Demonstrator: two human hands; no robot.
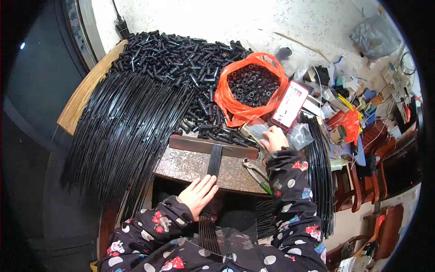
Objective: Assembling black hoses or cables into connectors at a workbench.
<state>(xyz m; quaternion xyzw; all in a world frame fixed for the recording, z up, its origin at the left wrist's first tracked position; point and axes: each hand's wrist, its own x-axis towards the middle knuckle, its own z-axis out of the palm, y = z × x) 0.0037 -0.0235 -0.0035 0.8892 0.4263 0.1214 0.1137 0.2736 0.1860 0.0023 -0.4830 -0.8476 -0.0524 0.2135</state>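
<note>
My left hand [199, 195] lies flat, fingers stretched, across a narrow row of thin black rods [215, 164]. The rods lie side by side, their far ends at a brown bar [190, 144] on the speckled tabletop [181, 165] and their near ends hanging toward my lap. To the right, my right hand [275, 139] is beyond the bar's right end, just below a phone [290, 105] with a lit screen. Its fingers are curled, and whatever they hold is hidden. Pliers [256, 176] with green grips lie near the table's front edge.
A heap of short black tubular parts [158, 56] covers the back. An orange plastic bag [222, 97] stands open, full of small black toothed rings [253, 84]. Many long black rods [122, 127] hang over the left side, more [319, 177] at right. Clutter and wooden chairs [376, 136] stand farther right.
</note>
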